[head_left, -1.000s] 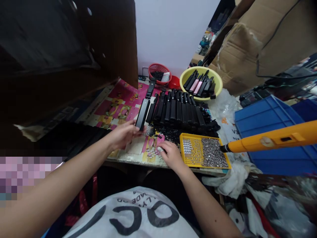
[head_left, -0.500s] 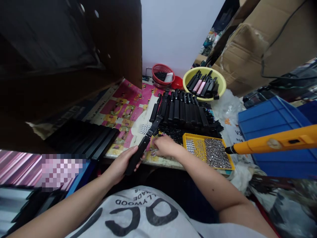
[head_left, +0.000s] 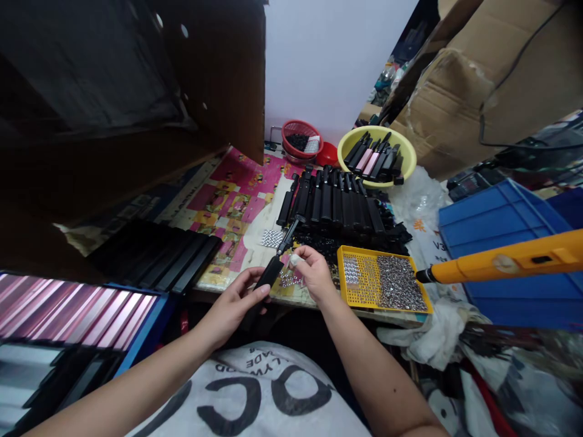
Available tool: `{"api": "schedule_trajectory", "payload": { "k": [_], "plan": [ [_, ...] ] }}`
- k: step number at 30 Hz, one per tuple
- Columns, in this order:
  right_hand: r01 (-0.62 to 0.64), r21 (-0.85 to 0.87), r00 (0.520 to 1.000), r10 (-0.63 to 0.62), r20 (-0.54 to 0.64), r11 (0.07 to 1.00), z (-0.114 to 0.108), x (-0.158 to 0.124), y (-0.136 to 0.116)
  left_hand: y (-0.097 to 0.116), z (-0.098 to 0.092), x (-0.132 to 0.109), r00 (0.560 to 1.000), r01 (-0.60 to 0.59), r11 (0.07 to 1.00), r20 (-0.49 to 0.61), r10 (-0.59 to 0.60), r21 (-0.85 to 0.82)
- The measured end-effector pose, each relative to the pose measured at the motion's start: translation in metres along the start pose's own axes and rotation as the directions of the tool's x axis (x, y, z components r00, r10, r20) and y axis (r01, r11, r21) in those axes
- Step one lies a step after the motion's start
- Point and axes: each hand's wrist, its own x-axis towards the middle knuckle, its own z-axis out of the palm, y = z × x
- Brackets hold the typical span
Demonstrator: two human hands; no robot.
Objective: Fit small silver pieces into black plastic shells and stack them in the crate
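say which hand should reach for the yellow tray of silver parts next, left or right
Right, probably: the right hand sits nearest the yellow perforated tray of small silver parts, while the left hand is gripping the black elongated device and would have to let go.

The left hand (head_left: 230, 306) grips a long black plastic casing (head_left: 269, 273), and the right hand (head_left: 314, 273) hangs just beside it, above scattered silver beads (head_left: 290, 279). Nearby sit a yellow perforated tray (head_left: 385, 282) heaped with beads and rows of black casings (head_left: 330, 203).
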Motion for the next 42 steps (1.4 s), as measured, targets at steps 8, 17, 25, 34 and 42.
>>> {"api": "schedule_trajectory", "payload": {
  "k": [8,17,25,34,42],
  "plan": [
    [0.050,0.195,0.988,-0.020,-0.151,0.980,0.022,-0.004,-0.013,-0.010,0.001,0.001,0.917,-0.266,0.761,-0.089,0.389,0.591],
    [-0.095,0.540,0.995,0.057,0.088,0.836,0.022,-0.009,0.001,-0.008,0.003,-0.001,0.837,-0.388,0.558,0.027,0.546,0.733],
    [-0.080,0.358,0.996,0.064,0.057,0.930,-0.027,-0.005,-0.004,0.013,-0.016,-0.013,0.998,0.031,0.960,0.045,-0.045,0.277],
    [0.022,0.113,0.951,-0.055,0.304,0.993,-0.006,0.008,-0.028,0.026,0.016,-0.019,0.934,0.303,0.932,0.130,-0.332,0.198],
    [0.148,-0.073,0.988,-0.150,-0.028,0.986,0.016,0.000,-0.013,0.007,0.022,-0.017,0.944,0.229,0.944,0.184,-0.276,0.238]
  ]
}}
